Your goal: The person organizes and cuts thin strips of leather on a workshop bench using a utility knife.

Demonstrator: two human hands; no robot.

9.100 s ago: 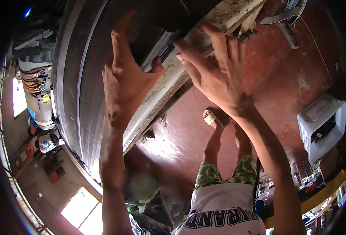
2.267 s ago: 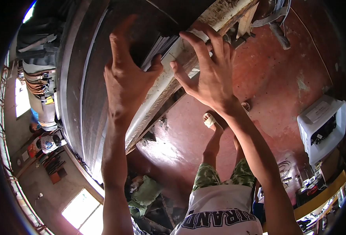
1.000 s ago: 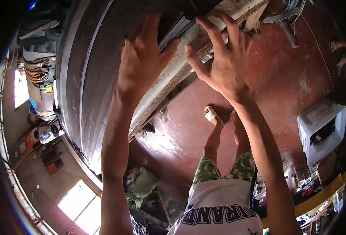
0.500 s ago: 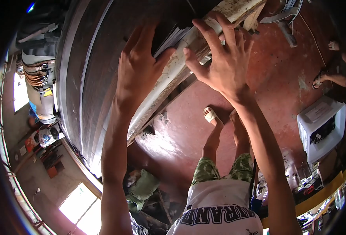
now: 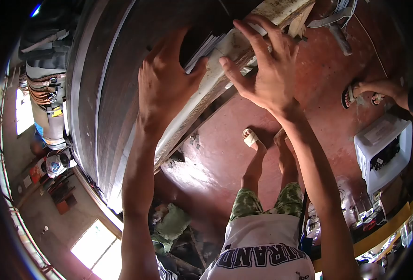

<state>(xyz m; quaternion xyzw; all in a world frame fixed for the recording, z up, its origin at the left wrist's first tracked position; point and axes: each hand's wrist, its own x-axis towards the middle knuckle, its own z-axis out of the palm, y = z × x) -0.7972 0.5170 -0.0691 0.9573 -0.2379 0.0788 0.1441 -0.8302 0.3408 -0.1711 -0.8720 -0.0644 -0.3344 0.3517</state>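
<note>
A large dark sheet-like surface [image 5: 122,70] fills the upper left, bordered by a worn, pale table edge [image 5: 216,70]. My left hand [image 5: 169,84] is over the dark surface near that edge, thumb apart from the fingers; its fingertips fade into shadow. Between my hands lies a stack of thin, light-edged pieces [image 5: 204,50], its far part in the dark. My right hand [image 5: 267,70] is above the pale edge with its fingers spread and nothing visible between them. Whether its fingertips touch the edge is hard to tell.
Another person's sandaled foot [image 5: 350,94] is on the red floor [image 5: 309,107] at the right. Below it stands a white plastic container [image 5: 384,144] with dark contents. Green cloth [image 5: 171,224] lies low, left of my legs. Bags with straps [image 5: 45,88] are at far left.
The other person's feet at the right have moved left, further into view. My left hand has shifted slightly left, and my right hand's fingers have changed position slightly.
</note>
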